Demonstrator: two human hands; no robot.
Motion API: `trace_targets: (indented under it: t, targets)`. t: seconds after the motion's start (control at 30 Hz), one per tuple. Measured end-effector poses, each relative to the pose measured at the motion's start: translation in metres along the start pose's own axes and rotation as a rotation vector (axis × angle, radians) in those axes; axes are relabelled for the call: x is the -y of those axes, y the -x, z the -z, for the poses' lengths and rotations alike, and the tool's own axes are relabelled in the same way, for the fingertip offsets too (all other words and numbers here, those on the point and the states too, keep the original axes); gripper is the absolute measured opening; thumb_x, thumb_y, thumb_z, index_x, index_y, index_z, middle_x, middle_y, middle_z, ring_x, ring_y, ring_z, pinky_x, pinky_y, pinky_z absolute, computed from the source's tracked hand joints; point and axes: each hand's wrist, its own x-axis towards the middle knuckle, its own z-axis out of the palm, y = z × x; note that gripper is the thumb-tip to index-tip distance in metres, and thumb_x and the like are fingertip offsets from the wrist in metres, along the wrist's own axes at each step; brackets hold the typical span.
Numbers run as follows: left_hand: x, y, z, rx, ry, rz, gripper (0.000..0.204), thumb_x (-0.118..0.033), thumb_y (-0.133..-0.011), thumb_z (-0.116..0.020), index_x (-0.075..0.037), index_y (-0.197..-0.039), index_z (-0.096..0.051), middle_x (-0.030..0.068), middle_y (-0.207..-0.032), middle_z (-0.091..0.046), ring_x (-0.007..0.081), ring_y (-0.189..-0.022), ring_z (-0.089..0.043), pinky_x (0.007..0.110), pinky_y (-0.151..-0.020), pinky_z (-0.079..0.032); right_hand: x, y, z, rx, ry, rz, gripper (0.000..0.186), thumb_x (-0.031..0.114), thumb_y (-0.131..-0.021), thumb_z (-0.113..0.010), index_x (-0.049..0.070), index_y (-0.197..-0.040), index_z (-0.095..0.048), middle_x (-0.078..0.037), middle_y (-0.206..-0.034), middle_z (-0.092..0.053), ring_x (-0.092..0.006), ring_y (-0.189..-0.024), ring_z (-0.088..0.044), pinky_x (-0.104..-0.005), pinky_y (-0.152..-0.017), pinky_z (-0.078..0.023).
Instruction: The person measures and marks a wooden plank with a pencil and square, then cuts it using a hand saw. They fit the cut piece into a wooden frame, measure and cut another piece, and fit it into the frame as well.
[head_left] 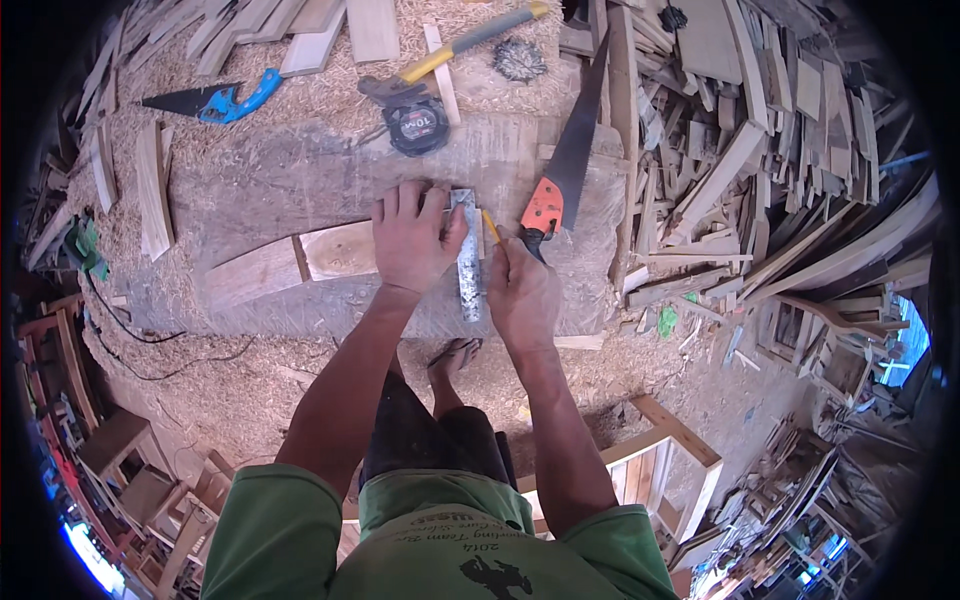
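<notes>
A pale wooden strip (340, 250) lies across the worn workbench top (280, 170), with a darker joint line toward its left end. Over its right part a speckled metal ruler (469, 270) is laid crosswise. My left hand (412, 235) rests on the strip, fingers bent over its far edge and the thumb pressing on the ruler. Just right of the ruler, my right hand (525, 290) is closed around a yellow pencil (490, 226), whose tip points up toward the strip's right end. Part of the strip is hidden under my left hand.
Beyond the strip lie a black tape measure (416, 126) and a yellow-grey hammer (450, 50). An orange-handled saw (572, 160) is right of my right hand; a blue-handled saw (222, 102) lies far left. Wood offcuts (780, 110) pile up at right. A wooden frame (650, 460) stands near my right arm.
</notes>
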Motion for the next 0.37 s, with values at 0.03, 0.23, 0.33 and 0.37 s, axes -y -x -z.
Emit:
trace_targets:
  t: [0.03, 0.23, 0.33, 0.37]
  targets:
    - [0.0009, 0.0007, 0.0003, 0.004, -0.005, 0.006, 0.035, -0.037, -0.095, -0.079, -0.013, -0.121, -0.078, 0.0106, -0.121, -0.067, 0.0343, -0.114, -0.063, 0.052, -0.098, -0.048, -0.0002, -0.0004, -0.0018, -0.014, -0.008, 0.03, 0.014, 0.018, -0.106, -0.069, 0.01, -0.112, -0.079, -0.021, -0.079, -0.075, -0.0463, -0.073, -0.075, -0.0579, -0.065, -0.058]
    - [-0.0017, 0.0009, 0.0009, -0.015, 0.042, -0.009, 0.034, -0.034, -0.094, -0.079, -0.012, -0.119, -0.077, 0.011, -0.116, -0.064, 0.0335, -0.112, -0.061, 0.053, -0.099, -0.046, -0.0007, 0.0006, 0.0036, 0.025, 0.097, 0.029, 0.016, 0.018, -0.108, -0.068, 0.007, -0.107, -0.079, -0.024, -0.082, -0.075, -0.0481, -0.077, -0.075, -0.0569, -0.066, -0.057]
    - [0.0033, 0.0016, 0.0013, -0.025, 0.02, -0.005, 0.034, -0.036, -0.093, -0.081, -0.014, -0.119, -0.078, 0.0104, -0.115, -0.067, 0.0342, -0.11, -0.063, 0.052, -0.095, -0.047, 0.0043, -0.0005, 0.003, 0.018, 0.096, 0.059, 0.016, 0.018, -0.108, -0.07, 0.006, -0.11, -0.079, -0.024, -0.081, -0.075, -0.0473, -0.075, -0.076, -0.0563, -0.066, -0.057]
    - [0.0019, 0.0025, 0.0021, -0.001, 0.029, 0.008, 0.034, -0.035, -0.094, -0.08, -0.013, -0.119, -0.077, 0.0112, -0.116, -0.064, 0.0335, -0.113, -0.061, 0.052, -0.099, -0.046, 0.0023, -0.0005, 0.0027, 0.038, 0.118, 0.057, 0.016, 0.018, -0.108, -0.07, 0.007, -0.114, -0.08, -0.024, -0.081, -0.075, -0.0471, -0.075, -0.076, -0.0561, -0.066, -0.058]
